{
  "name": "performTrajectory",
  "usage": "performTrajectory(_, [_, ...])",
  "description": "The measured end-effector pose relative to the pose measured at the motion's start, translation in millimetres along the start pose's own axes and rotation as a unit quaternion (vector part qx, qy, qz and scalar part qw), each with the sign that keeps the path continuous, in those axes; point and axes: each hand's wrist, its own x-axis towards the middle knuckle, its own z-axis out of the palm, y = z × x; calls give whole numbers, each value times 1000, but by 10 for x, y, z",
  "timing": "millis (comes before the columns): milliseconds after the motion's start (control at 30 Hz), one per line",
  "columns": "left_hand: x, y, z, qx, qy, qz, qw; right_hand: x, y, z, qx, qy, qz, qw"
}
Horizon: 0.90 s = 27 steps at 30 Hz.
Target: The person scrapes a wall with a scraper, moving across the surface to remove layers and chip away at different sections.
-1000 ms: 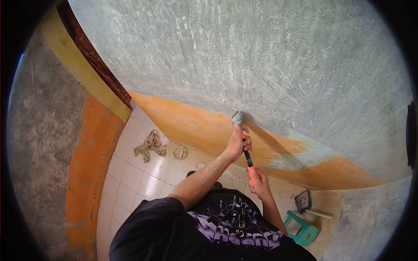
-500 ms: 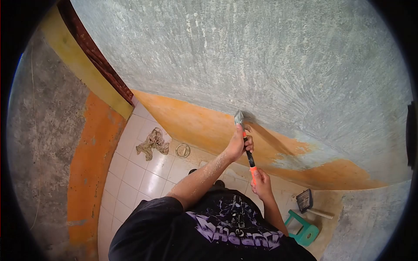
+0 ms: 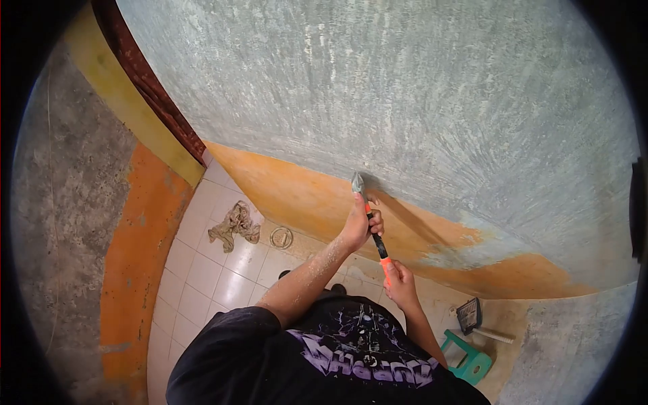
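A scraper (image 3: 380,246) with a black and orange handle and a metal head slants up to the wall (image 3: 405,101). My left hand (image 3: 360,221) is wrapped round the handle just below the head. Lower down, my right hand (image 3: 401,285) grips the orange end. The head touches or nearly touches the grey scraped surface, close to its border with the orange paint (image 3: 304,192). Pale dust and flakes cover my left forearm.
On the tiled floor (image 3: 202,277) lie a crumpled cloth (image 3: 235,226) and a round ring-like object (image 3: 281,237). A green stool (image 3: 470,364) and a dark tray (image 3: 468,316) are at the lower right. A dark red curtain (image 3: 148,88) hangs at the upper left.
Both hands and the scraper have shifted slightly left along the wall. The scraper's head looks turned a little. Both hands keep their hold.
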Motion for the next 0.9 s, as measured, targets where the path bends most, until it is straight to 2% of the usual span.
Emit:
performTrajectory(67, [-3,109,-116,-13,23,-3,1000,107,38,113,-14,-3,-11,1000])
performTrajectory(267, [-31,334,-371,0,10,-1,1000,221,41,447,-15,3,-1,1000])
performTrajectory(500, [-104,809,-792,10,55,13,998,478,15,982,-36,-10,2,999])
performTrajectory(700, [-139,922,-930,24,45,-20,999,517,182,1190,-20,10,-7,1000])
performTrajectory(800, [-147,905,-952,16,-8,-45,999,449,167,1203,-14,14,6,1000])
performTrajectory(900, [-159,986,-1074,20,-7,-47,999,477,173,1321,-11,15,7,1000])
